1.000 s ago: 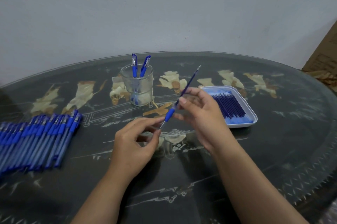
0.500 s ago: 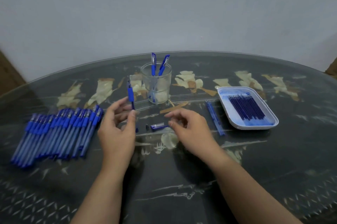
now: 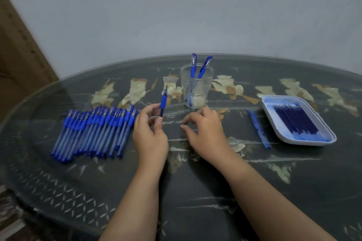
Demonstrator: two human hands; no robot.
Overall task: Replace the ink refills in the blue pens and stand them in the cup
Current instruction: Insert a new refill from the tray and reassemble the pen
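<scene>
- The left hand (image 3: 150, 134) grips a blue grip piece (image 3: 163, 102) between thumb and fingers, tip pointing up and away from the wrist.
- The right hand (image 3: 205, 129) now curls down onto the table (image 3: 195, 191) just beside the left. I cannot tell whether it pinches anything.
- A second ago the right hand held a long refill in the air while the left pinched its tip. That refill is no longer held; loose refills (image 3: 258, 129) lie to the right of the right hand, short of the tray (image 3: 305, 142).
- Half a second ago a small pen part lay between the hands. The right hand has moved over that spot and hides it.
- This suggests the old refill is out and the pen is apart, awaiting one of the new refills (image 3: 295, 121) in the tray, farther right.
- The cup (image 3: 196, 91) stands beyond the right hand's fingertips and holds two pens (image 3: 193, 66), as before.
- The pen row (image 3: 94, 131) lies just left of the left hand, so most of the work remains.
</scene>
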